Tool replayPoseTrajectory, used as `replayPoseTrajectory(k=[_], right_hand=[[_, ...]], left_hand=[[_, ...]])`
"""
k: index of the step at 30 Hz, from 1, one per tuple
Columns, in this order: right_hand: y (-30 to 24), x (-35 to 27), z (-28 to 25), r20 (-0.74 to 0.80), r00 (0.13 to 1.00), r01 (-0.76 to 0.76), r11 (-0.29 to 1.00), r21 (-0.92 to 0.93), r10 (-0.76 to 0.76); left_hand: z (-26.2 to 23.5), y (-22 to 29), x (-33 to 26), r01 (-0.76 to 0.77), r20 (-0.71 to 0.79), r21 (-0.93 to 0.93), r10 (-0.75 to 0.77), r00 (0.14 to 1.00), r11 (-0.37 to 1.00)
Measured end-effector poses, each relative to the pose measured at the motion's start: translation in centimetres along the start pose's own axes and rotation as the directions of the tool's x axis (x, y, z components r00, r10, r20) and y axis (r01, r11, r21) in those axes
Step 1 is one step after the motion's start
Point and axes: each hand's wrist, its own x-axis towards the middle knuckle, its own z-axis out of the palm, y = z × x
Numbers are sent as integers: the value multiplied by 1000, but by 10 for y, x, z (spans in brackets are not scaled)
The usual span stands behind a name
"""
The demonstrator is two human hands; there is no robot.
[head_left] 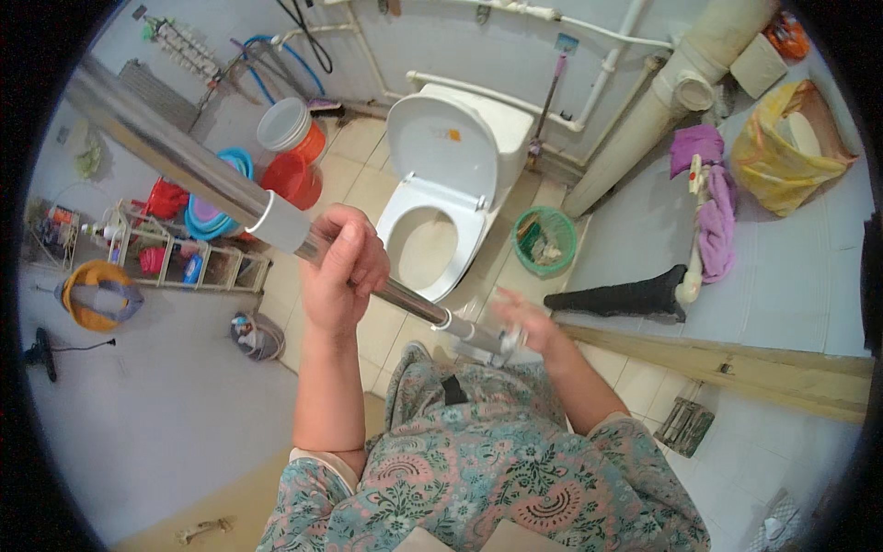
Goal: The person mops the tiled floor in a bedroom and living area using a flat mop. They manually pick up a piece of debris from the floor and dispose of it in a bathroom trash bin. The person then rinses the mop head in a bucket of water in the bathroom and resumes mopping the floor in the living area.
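A long silvery telescopic pole [405, 298] slants across the view from the upper left down to the front of my body. My left hand [345, 258] is closed around it, just below a wide white collar [279, 223]. Toward the lower end, the pole has a narrower section with white plastic fittings [460, 327]. My right hand [529, 324] is beside that end, close to a whitish end piece [509, 340]. Motion blurs its fingers, so I cannot tell whether they grip it. Patterned fabric [515, 442] covers my body below the pole.
Ahead stands a white toilet [478, 207] with its lid raised. A green waste basket [544, 241] is right of it. Red [292, 181] and white buckets [285, 124] and a rack [189, 262] are at the left. A thick pipe [635, 147] and yellow bag [791, 152] line the right.
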Motion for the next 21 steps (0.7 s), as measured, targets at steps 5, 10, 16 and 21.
replayPoseTrajectory(k=[5,10,16,21], right_hand=[[-48,11,45,47,997,-79,720,690,65],[-61,46,109,47,998,-58,653,755,34],[-84,76,198,134,987,-65,551,832,-85],[-87,97,234,132,979,-25,556,831,-153]], left_hand=[[-42,30,-24,-38,-61,139,47,997,990],[-109,69,-32,4,-179,301,52,982,954],[-195,116,-50,-21,-296,402,152,943,916],[-251,137,-51,-52,-320,449,215,923,892]])
